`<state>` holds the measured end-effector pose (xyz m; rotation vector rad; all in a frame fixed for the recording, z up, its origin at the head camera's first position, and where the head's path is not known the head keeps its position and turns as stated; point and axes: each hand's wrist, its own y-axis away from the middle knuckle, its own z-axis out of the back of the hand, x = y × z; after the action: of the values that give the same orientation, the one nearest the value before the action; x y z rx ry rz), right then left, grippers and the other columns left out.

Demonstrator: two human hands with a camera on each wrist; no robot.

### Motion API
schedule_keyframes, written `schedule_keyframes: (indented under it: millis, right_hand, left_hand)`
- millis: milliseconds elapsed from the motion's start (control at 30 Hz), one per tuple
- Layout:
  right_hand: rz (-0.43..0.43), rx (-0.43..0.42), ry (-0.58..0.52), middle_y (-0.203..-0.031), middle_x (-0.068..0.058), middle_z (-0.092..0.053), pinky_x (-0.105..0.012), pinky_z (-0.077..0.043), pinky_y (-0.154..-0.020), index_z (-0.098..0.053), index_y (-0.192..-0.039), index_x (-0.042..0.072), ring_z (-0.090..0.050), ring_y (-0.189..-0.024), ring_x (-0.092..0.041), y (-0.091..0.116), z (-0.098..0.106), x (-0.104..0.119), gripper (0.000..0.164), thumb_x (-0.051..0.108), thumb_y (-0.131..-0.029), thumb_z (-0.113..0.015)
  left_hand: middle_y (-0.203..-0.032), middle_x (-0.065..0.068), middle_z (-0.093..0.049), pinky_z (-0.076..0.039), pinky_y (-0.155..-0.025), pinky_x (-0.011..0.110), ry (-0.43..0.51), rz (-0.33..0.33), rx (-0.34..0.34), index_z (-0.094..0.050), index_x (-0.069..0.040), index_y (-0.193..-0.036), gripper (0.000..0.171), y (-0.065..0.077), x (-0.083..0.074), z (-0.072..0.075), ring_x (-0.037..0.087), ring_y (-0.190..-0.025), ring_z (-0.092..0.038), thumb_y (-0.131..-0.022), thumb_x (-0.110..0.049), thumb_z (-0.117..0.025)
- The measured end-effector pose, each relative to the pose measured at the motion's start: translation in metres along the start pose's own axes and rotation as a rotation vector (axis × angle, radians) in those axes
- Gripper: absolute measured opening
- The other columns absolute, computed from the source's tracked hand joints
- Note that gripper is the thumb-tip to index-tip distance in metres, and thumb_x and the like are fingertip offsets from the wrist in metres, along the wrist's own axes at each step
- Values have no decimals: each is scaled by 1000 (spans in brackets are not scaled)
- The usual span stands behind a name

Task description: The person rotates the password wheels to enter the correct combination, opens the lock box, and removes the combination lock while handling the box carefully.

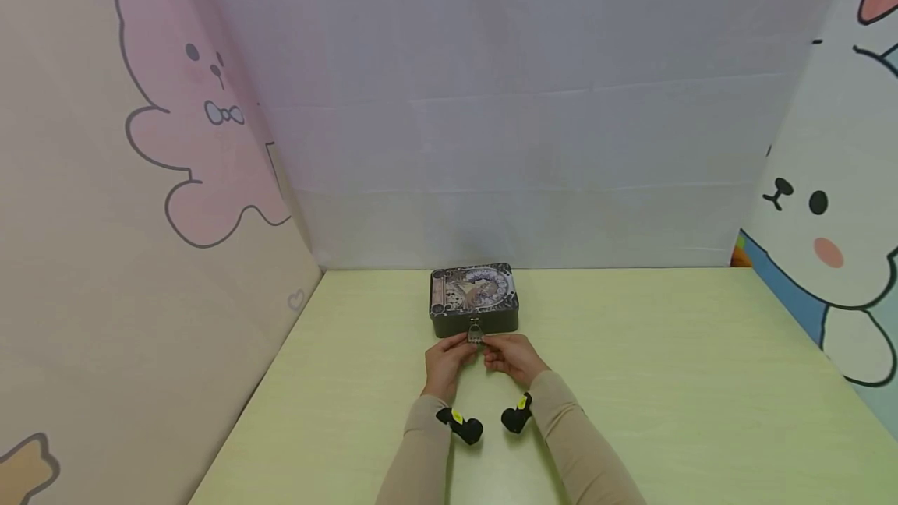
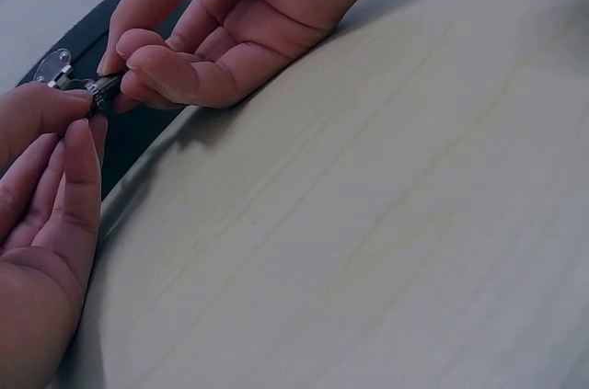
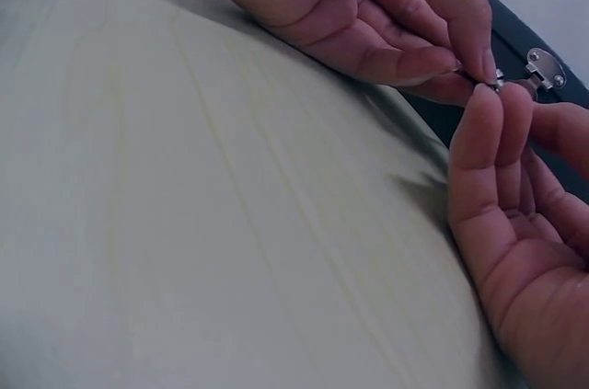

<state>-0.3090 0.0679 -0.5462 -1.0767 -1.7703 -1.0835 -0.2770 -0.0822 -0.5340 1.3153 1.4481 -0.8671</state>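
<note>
A dark tin box (image 1: 474,296) with a picture on its lid stands closed at the back of the table. From the metal hasp (image 2: 55,67) on its front hangs a small combination padlock (image 2: 104,90) with number dials. My left hand (image 1: 443,366) pinches the padlock from the left between thumb and fingers. On the other side my right hand (image 1: 515,357) pinches it too, thumb and index finger at its edge. In the right wrist view, fingertips mostly cover the lock, while the hasp plate (image 3: 547,69) shows beside them.
The box and hands are on a pale yellow-green table (image 1: 666,380). A white cloth wall (image 1: 526,115) rises right behind the box. Panels with cartoon rabbits stand at left and right. Black wrist cameras (image 1: 463,427) sit on both sleeves.
</note>
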Motion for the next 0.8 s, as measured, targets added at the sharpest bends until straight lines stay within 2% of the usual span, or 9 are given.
schedule_keyframes:
  millis: [267, 367, 433, 633, 800]
  right_hand:
    - [59, 55, 4, -71, -3, -63, -22, -56, -58, -68, -98, -8, -63, -61, -10, -2, 5, -7, 21, 13, -97, -64]
    - [35, 36, 16, -71, -3, -63, -22, -56, -59, -67, -102, -9, -63, -61, -10, -3, 4, -6, 22, 11, -99, -62]
    - [4, -8, 30, -72, -3, -63, -22, -56, -59, -66, -107, -11, -63, -61, -9, -1, 1, -3, 22, 8, -100, -58]
    - [-17, -27, 19, -71, -4, -62, -23, -56, -59, -62, -113, -13, -62, -61, -9, -1, 0, 0, 22, 5, -101, -55]
    - [-18, -32, 24, -71, -4, -62, -23, -56, -59, -61, -112, -14, -62, -61, -9, -1, -1, 0, 23, 5, -101, -55]
  left_hand:
    - [-91, 15, -73, -58, -65, 25, -14, 3, -23, -62, 21, -114, 33, 4, -5, -3, 11, -67, -66, -83, 13, -70]
    - [-90, 14, -73, -58, -65, 25, -19, -1, -27, -63, 21, -113, 32, 5, -6, -4, 11, -67, -66, -83, 12, -71]
    - [-90, 13, -72, -57, -65, 25, -23, 1, -30, -63, 20, -113, 32, 6, -7, -4, 11, -67, -65, -83, 11, -71]
    - [-89, 12, -72, -57, -66, 26, -47, 10, -52, -64, 20, -113, 32, 6, -8, -6, 11, -67, -64, -84, 9, -72]
    - [-89, 13, -72, -57, -64, 28, -56, 14, -61, -65, 20, -110, 31, -6, 3, -3, 13, -67, -65, -82, 10, -72]
